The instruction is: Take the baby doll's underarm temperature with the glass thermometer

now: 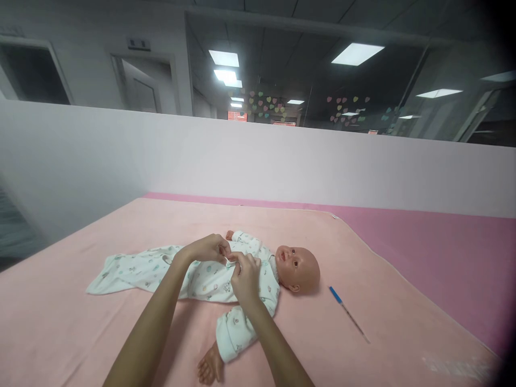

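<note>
A bald baby doll (300, 269) lies on its back with its head to the right, dressed in a white printed onesie (209, 282). Over the doll's chest my left hand (208, 248) is closed, thumb and fingers pinched together at the front of the onesie. Close against it, my right hand (245, 273) has its fingers curled and pinches the same spot of cloth. The fingers cover most of what is between them, so a fastener there cannot be made out. One doll hand (210, 366) sticks out of the near sleeve; the onesie's legs stretch flat to the left.
Right of the doll's head lies a thin stick with a blue end (335, 295), like a glass thermometer. Everything rests on a pink blanket (100, 333) over a darker pink surface (435, 252). A low white wall (258, 161) stands behind, with window glass above.
</note>
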